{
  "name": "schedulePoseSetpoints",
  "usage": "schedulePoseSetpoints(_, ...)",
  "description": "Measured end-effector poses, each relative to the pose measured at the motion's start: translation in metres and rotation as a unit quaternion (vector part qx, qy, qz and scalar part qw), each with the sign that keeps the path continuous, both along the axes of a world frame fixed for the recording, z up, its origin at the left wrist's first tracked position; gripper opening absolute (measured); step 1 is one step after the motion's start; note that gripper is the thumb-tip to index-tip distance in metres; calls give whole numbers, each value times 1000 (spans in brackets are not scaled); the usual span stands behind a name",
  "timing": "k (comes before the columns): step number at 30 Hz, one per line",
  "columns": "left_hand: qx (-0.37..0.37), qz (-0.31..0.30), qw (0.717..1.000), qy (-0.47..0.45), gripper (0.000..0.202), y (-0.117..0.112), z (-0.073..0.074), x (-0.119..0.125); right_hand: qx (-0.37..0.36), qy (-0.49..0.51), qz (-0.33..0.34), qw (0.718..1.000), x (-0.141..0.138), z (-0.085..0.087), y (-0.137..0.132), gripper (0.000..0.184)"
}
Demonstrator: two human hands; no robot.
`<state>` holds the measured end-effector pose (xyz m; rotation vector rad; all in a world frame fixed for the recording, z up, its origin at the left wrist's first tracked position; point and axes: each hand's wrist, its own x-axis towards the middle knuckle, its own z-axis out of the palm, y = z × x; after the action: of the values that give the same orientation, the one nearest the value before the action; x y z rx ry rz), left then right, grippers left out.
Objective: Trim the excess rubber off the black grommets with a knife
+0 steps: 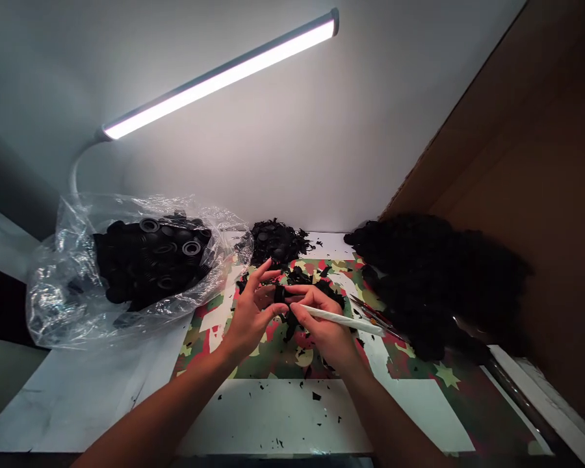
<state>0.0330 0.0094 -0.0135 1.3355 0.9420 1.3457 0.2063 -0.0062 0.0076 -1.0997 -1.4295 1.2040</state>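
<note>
My left hand (251,312) pinches a small black ring-shaped part (279,293) between thumb and fingers, with the other fingers spread upward. Close against it, my right hand (324,325) grips a thin white tool (345,320) like a pen, its tip at the black part. Both hands hover over a camouflage-patterned mat (433,383) strewn with black trimmings (299,322).
A clear plastic bag (127,266) full of black round parts lies at the left. A pile of black scraps (277,242) sits behind the hands, a larger black heap (429,279) at the right, red-handled scissors (375,315) beside it. A lit lamp bar (219,77) hangs overhead; a brown board (531,182) walls the right.
</note>
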Motion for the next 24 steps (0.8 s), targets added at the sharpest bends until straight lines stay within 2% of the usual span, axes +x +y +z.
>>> schedulePoseSetpoints(4,-33,27,999,-9,81,5,-3,0,22,23,20,999,4,0,-1,14)
schedulePoseSetpoints(6,-16,33,999,27,69,6,-3,-1,22,43,-4,999,6,-2,3,9)
schedulePoseSetpoints(8,11,45,996,72,47,6,-2,-1,4,25,-28,999,5,-5,5,14)
schedulePoseSetpoints(10,26,48,993,105,34,5,0,-2,-15,-26,-29,999,2,-5,5,17)
schedulePoseSetpoints(12,20,39,993,112,32,4,2,-2,-25,-66,-18,997,-2,-3,3,26)
schedulePoseSetpoints(15,-26,12,996,80,31,3,5,-2,-33,-56,-24,998,-7,1,-1,35)
schedulePoseSetpoints(20,-88,23,996,18,28,3,9,-5,-36,8,-26,999,-10,3,-1,37)
schedulePoseSetpoints(24,-93,18,994,54,24,5,12,-10,-34,-11,-5,999,-6,0,3,32)
